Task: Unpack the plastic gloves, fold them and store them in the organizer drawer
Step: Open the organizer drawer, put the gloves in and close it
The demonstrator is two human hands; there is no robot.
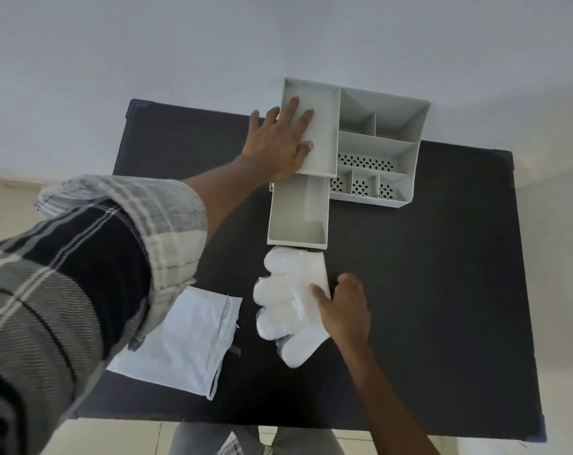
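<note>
Nearest on the dark worktop (426, 290) lies the torn packet (183, 343), beside it the right hand (344, 307) pinches the folded gloves (288, 303) just short of the open drawer (298, 215), so storing looks next, while the left hand (278, 139) lies spread, steadying the organizer (406, 126).

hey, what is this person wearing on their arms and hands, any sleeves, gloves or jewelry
The left arm's sleeve is a plaid shirt in black, grey and white, rolled back below the elbow into a paler checked cuff. The right forearm is bare as far as the frame shows. Neither the left hand nor the right hand wears a glove, and no ring, watch or bracelet is visible.
</note>
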